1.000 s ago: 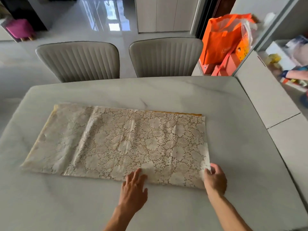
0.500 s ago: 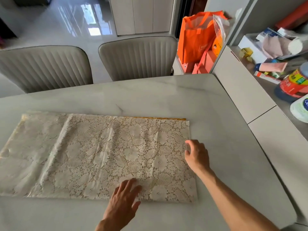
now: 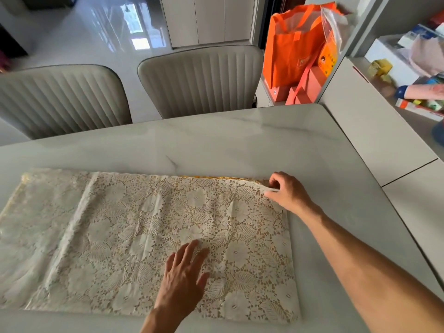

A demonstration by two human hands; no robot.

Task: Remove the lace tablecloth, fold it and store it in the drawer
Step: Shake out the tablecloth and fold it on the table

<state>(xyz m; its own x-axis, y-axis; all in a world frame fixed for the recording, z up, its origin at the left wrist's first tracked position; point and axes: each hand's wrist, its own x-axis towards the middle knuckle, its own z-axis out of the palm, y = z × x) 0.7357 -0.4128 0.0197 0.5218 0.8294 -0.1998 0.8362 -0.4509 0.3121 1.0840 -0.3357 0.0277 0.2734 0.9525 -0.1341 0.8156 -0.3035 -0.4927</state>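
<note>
Your left hand (image 3: 183, 280), spread flat, pins the folded lace tablecloth (image 3: 149, 239) to the table (image 3: 240, 138) while your right hand (image 3: 287, 192) pinches its far right corner, probably for the next fold.

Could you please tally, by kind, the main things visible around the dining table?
Lace tablecloth: 1
Table: 1
Ribbed chairs: 2
Orange bag: 1
Hands, left hand and right hand: 2
Total: 7
</note>
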